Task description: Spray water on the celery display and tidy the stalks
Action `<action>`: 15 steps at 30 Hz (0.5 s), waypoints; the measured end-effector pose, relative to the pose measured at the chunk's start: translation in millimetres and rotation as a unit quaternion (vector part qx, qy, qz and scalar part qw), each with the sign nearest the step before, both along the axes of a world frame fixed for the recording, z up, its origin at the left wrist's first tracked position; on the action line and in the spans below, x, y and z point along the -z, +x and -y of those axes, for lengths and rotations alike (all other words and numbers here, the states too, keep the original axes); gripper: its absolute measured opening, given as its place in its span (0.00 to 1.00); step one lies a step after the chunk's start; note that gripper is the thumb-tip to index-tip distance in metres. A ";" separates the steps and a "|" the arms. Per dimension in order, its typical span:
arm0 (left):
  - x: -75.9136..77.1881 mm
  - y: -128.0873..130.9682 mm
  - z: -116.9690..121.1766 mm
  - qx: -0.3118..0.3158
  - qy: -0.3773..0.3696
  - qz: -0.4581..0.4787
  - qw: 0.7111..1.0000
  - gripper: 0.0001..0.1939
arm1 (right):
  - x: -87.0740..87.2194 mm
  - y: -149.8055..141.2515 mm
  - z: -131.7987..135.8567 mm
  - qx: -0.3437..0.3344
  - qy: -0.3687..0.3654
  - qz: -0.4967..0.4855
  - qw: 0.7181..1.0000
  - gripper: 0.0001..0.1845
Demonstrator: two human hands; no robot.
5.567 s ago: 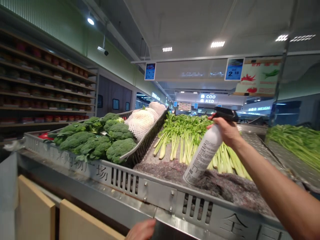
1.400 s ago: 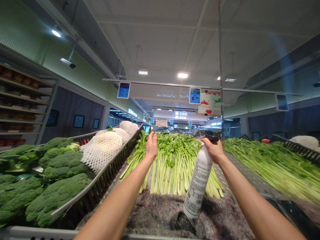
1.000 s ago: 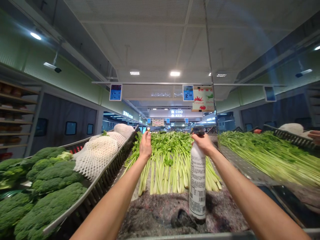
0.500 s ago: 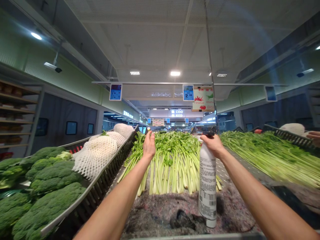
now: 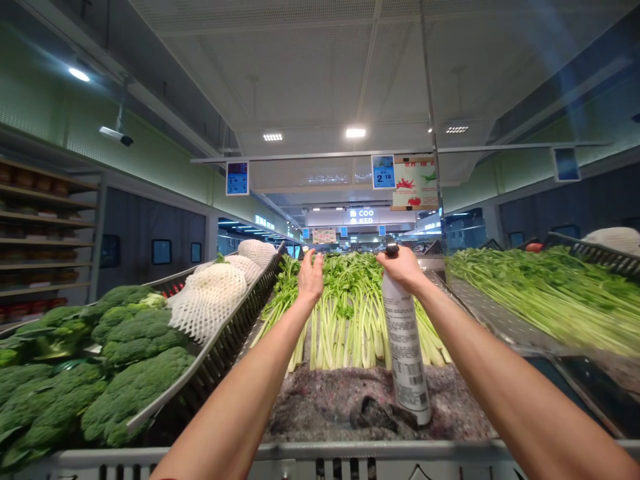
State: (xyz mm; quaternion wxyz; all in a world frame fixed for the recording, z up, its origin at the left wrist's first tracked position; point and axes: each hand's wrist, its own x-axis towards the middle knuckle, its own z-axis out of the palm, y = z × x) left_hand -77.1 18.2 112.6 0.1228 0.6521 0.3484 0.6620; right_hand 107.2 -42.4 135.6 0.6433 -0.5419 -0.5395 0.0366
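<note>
The white spray bottle (image 5: 406, 353) is right of centre, slightly tilted, its barcode visible but its small print unreadable. The right hand (image 5: 401, 268) has its fingers curled around the bottle's neck. At centre, the left hand (image 5: 312, 280) is raised in front of the celery (image 5: 350, 333), thumb and fingers apart; contact cannot be told. At left, a dark crate (image 5: 227, 337) holds broccoli (image 5: 143, 340) and net-wrapped produce (image 5: 207, 300). Above, a price tag (image 5: 383, 173) reads "2 18"; a distant sign (image 5: 362, 216) reads "COOKED".
</note>
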 end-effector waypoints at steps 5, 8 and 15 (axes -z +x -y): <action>12.2 -9.3 -1.9 0.009 -0.012 -0.015 1.000 0.27 | 9.9 13.4 2.8 0.018 0.002 -0.023 1.000 0.06; 24.7 -7.5 -7.9 0.010 -0.025 -0.035 0.999 0.27 | 15.3 29.9 4.1 0.024 0.004 -0.043 0.999 0.07; 39.6 5.0 -18.9 -0.003 -0.021 -0.055 0.998 0.29 | 20.7 48.8 4.2 0.011 0.017 -0.082 0.996 0.12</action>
